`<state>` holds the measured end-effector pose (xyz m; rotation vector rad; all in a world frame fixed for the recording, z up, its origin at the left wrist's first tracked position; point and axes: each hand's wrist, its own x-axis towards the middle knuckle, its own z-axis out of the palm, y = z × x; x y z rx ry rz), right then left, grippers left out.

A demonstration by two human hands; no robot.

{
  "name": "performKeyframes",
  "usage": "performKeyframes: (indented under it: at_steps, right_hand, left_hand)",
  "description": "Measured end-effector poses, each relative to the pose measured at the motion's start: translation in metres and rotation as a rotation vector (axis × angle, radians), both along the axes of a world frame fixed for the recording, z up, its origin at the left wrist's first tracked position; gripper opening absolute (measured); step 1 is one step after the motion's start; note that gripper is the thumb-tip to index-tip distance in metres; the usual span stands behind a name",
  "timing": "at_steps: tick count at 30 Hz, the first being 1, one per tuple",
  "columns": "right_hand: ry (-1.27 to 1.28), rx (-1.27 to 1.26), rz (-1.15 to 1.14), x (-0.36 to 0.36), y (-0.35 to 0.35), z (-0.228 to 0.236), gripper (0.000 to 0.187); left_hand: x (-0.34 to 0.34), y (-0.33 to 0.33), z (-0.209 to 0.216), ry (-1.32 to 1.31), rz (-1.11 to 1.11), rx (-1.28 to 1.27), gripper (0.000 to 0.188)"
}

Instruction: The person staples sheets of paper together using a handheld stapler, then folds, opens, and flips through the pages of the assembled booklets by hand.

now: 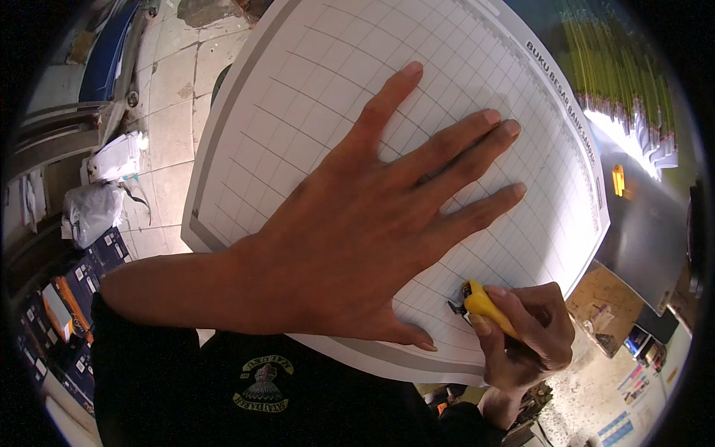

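My left hand (357,205) lies palm down across a large white sheet (298,97) printed with a ruled grid, its fingers spread and nothing held. A grey border runs along the sheet's left and lower edges. Close to the lower right part of the sheet, my right hand (532,328) grips a small yellow hand tool (488,307) between thumb and fingers. The tool has a dark metal tip at its left end, resting at or just above the paper near my left thumb. What kind of tool it is, I cannot make out.
At the far right hang or stand many thin yellow-green strips (607,59). A small yellow object (618,180) lies on a dark grey surface (640,223). To the left are a clear plastic bag (93,212), dark boxes (37,328) and pale floor tiles (167,134).
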<state>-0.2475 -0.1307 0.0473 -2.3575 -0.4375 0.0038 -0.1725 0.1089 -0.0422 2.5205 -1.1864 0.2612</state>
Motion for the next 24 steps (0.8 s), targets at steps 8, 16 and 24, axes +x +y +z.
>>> performKeyframes:
  at_steps: [8, 16, 24]
  right_hand:
    - [-0.053, -0.011, 0.050, -0.002, -0.003, -0.002, 0.035]
    - [-0.042, 0.023, 0.082, 0.004, -0.004, -0.006, 0.031]
    - [-0.019, 0.038, 0.094, 0.005, -0.013, -0.006, 0.035]
  left_hand:
    - [0.001, 0.000, 0.023, 0.198, -0.029, -0.106, 0.124]
    - [0.008, -0.010, 0.026, 0.211, -0.012, -0.165, 0.124]
    - [0.014, -0.013, 0.033, 0.201, -0.023, -0.166, 0.124]
